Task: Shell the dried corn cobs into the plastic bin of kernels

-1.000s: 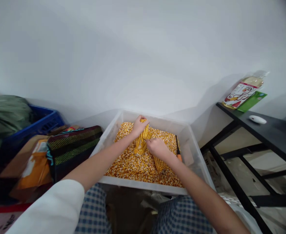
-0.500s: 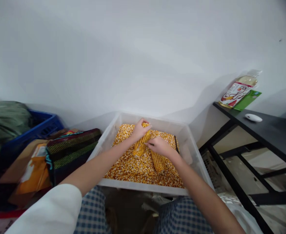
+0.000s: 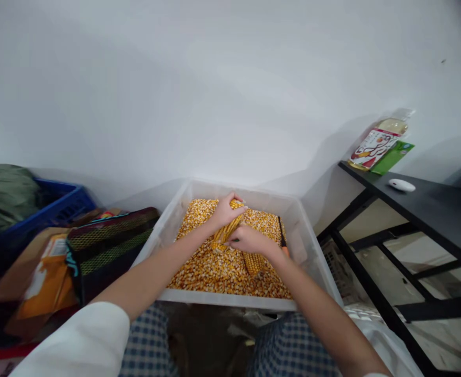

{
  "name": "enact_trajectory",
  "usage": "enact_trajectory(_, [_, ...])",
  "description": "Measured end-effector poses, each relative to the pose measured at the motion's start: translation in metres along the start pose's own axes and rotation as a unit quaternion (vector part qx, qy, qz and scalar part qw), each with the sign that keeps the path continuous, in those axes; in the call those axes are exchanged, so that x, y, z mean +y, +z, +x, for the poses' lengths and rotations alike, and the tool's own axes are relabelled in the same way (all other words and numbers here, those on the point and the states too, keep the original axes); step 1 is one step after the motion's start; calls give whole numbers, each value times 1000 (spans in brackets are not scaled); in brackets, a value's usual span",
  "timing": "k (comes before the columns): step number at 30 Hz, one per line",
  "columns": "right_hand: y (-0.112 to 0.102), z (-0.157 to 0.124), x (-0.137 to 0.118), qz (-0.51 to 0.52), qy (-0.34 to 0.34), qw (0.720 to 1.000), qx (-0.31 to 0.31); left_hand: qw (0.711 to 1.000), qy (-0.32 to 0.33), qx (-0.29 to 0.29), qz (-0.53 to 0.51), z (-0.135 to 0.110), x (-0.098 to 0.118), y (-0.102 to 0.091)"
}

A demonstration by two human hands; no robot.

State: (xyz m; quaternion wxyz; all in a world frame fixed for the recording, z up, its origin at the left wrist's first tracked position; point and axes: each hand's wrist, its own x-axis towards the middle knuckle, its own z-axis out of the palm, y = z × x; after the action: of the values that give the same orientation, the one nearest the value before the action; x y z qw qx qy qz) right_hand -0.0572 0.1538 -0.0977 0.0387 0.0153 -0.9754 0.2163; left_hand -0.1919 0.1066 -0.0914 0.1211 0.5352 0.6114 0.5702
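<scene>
My left hand [image 3: 224,210] is wrapped around the upper end of a yellow corn cob [image 3: 226,229], which slants over a bed of loose corn kernels [image 3: 215,269]. Closed against the cob's lower part is my right hand [image 3: 250,241]. A thin dark tool [image 3: 234,240] shows at its fingers, mostly hidden, so its exact kind is unclear. A second corn cob [image 3: 254,263] lies on the kernels beneath my right hand and is partly covered by it. The kernels fill the bottom of a translucent plastic bin [image 3: 222,299].
A screwdriver-like tool with a dark shaft and orange handle [image 3: 284,250] leans inside the bin's right side. To the right stands a black table [image 3: 442,209] bearing a bottle [image 3: 375,144] and a white oval object [image 3: 402,185]. A mesh bag [image 3: 112,251] and blue crate [image 3: 63,204] are left.
My right hand has moved down along the held cob, toward its lower end. My left hand keeps its grip. The view has shifted slightly.
</scene>
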Motion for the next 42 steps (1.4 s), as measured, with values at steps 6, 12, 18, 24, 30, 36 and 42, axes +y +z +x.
enact_trajectory(6, [-8,-7,-2,-28,58,995,74,996,-40,77,-4,6,-15,-7])
enact_trajectory(12, [2,-1,-3,-80,65,993,48,990,-74,121,-14,8,-24,-12])
enact_trajectory(18, [-2,-5,-4,-60,69,993,77,994,-44,98,2,5,-12,-4])
enact_trajectory(24, [-3,-4,-10,-125,90,986,68,993,-44,103,24,3,-15,-4])
enact_trajectory(30, [-3,-2,-2,-61,67,994,53,996,-15,51,71,-5,-5,5])
enact_trajectory(36, [-1,-4,12,10,56,997,44,994,7,17,110,-12,7,12])
enact_trajectory(42, [-3,-6,14,8,52,998,29,990,13,24,135,-14,10,16])
